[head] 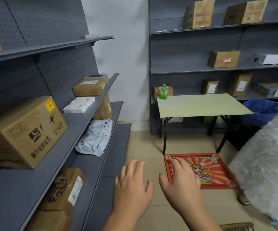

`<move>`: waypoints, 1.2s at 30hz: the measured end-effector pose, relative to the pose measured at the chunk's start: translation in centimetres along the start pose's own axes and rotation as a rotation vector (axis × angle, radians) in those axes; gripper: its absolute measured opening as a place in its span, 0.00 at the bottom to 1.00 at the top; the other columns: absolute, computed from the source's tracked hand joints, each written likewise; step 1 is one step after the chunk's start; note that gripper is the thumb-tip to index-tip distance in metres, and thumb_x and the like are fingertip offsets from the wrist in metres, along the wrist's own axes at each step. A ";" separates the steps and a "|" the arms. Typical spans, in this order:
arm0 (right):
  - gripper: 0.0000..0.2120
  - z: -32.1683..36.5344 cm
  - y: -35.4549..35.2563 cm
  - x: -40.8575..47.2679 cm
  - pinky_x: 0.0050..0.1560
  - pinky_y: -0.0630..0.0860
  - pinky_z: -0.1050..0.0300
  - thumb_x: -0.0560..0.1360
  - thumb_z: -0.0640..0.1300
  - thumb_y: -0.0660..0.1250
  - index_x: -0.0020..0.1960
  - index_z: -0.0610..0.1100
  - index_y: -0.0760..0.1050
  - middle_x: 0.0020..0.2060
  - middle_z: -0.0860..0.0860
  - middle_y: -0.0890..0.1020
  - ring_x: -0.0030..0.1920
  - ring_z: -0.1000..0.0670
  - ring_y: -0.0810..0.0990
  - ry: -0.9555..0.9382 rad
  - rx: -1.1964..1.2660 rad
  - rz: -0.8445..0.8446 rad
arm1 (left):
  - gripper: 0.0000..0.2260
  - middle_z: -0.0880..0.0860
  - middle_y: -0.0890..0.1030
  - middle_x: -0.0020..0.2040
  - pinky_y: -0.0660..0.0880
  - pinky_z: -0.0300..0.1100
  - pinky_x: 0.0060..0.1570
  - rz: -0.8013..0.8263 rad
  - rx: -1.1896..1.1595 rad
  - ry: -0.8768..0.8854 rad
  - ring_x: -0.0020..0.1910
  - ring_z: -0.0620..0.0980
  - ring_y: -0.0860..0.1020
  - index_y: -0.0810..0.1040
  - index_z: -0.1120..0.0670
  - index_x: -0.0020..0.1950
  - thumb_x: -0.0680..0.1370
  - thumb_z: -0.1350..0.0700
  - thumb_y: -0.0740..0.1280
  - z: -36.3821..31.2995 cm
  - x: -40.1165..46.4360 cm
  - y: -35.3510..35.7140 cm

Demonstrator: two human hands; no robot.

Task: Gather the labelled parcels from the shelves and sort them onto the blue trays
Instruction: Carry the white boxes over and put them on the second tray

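Note:
My left hand (132, 185) and my right hand (182, 180) hover side by side over the floor, palms down, fingers spread, holding nothing. On the grey shelves (91, 112) to my left sit labelled parcels: a large brown carton (21, 132), a flat white box (79, 105), a small brown box (89, 86), a grey poly mailer bag (95, 137) one level lower, and a printed box (64, 187) below that. The far shelves (193, 70) hold more labelled boxes, among them one brown carton (224, 58). No blue tray is plainly visible.
A pale folding table (201, 105) stands ahead with a green bottle (163, 92) on its corner. A red printed mat (200, 170) lies on the tiled floor. A fluffy white bulk (265, 164) fills the right edge, with something blue (263, 110) behind it.

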State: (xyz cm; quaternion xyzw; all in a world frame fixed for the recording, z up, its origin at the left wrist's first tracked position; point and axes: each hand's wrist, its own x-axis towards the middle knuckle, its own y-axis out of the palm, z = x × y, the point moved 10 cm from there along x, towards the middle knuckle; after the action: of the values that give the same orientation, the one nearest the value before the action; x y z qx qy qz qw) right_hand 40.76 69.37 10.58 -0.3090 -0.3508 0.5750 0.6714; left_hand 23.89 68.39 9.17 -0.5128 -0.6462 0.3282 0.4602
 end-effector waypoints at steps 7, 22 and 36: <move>0.25 1.9 2.1 7.5 0.74 0.61 0.47 0.76 0.59 0.63 0.72 0.59 0.65 0.71 0.62 0.66 0.74 0.56 0.62 0.023 -0.041 -0.007 | 0.25 0.42 0.71 0.69 0.73 0.50 0.57 -0.013 -0.024 0.025 0.68 0.48 0.70 0.71 0.44 0.70 0.74 0.39 0.57 3.0 8.6 1.8; 0.25 4.0 4.9 22.8 0.74 0.61 0.47 0.76 0.58 0.61 0.73 0.58 0.65 0.73 0.60 0.66 0.74 0.55 0.63 0.053 -0.097 -0.022 | 0.25 0.41 0.70 0.70 0.72 0.51 0.63 -0.024 -0.031 0.091 0.69 0.46 0.68 0.69 0.42 0.71 0.76 0.39 0.54 5.7 24.9 3.9; 0.25 2.7 5.3 39.8 0.71 0.65 0.47 0.77 0.58 0.63 0.73 0.58 0.66 0.73 0.61 0.65 0.75 0.57 0.62 -0.062 -0.056 -0.015 | 0.23 0.41 0.72 0.68 0.72 0.49 0.61 -0.104 -0.001 -0.003 0.66 0.46 0.71 0.71 0.42 0.70 0.76 0.41 0.58 3.8 39.7 7.0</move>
State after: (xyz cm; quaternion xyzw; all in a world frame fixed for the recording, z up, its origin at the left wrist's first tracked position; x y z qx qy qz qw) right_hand 39.30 109.58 12.38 -0.3072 -0.3899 0.5693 0.6554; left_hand 20.89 108.64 11.80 -0.4782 -0.6728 0.3044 0.4755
